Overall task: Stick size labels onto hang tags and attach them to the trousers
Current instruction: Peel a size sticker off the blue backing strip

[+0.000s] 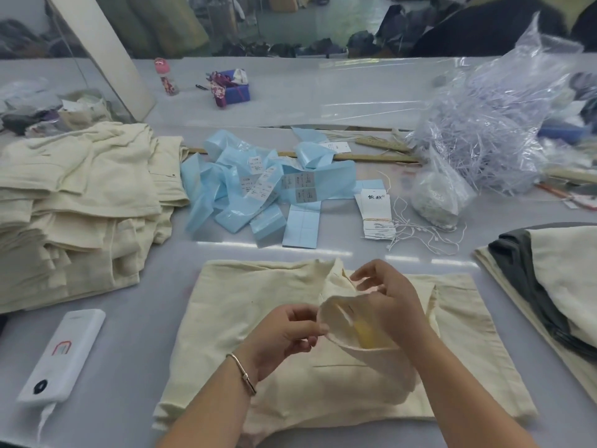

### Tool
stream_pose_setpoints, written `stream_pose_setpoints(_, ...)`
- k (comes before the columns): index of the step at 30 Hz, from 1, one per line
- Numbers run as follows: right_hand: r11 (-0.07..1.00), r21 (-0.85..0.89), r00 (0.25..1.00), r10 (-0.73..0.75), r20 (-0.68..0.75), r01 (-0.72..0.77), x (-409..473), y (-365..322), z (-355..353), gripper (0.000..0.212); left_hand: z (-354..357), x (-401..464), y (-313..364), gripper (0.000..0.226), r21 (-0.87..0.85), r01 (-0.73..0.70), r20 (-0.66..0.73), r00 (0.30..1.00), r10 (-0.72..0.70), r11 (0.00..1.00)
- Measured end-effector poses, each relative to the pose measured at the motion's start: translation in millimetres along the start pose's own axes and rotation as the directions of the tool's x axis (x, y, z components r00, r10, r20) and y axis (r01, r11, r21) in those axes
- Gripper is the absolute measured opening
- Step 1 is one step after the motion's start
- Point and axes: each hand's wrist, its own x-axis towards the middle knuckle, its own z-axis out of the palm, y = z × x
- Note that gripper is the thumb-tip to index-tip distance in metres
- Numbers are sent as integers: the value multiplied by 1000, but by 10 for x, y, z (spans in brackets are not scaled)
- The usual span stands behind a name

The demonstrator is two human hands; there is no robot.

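Trousers [258, 318] lay folded on the table [129, 334], long axis left to right. Both hands met over their lifted waistband: left hand [287, 334] pinched its edge, right hand [387, 302] gripped the cloth. Tags [376, 215] lay beyond the trousers, nearer the right hand, in a cluttered workroom.

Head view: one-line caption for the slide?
Both hands, left hand and right hand, pinch the waistband of cream trousers on the table, hang tags and label strips behind.

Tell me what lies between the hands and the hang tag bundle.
In the head view, only the trousers' far edge and bare table lie between the hands and the tag bundle.
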Motion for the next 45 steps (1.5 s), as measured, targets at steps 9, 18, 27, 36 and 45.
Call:
stream_pose_setpoints(9,990,-49,982,-128,136,136,351,-545,895,41,-1390,-100,445,19,-145,-191,-517,851,90,971)
stream_pose_setpoints(18,992,-3,945,121,303,-126,839,-672,2235,35,-2589,285,541,15,-124,-244,-765,641,64,962)
stream_pose_setpoints(27,980,35,935,174,308,-194,1247,-721,2732,34,-3030,1264,826,65,874,220,-473,585,658,433)
stream_pose_setpoints(36,990,113,996,88,10,-89,2060,-1130,2940,16,-3059,930,886,14,977,-158,-86,319,944,143)
stream_pose_setpoints(45,812,163,813,500,297,-560,2552,-1220,3340,13,-3061,647,610,16,976,-217,92,315,945,-23)
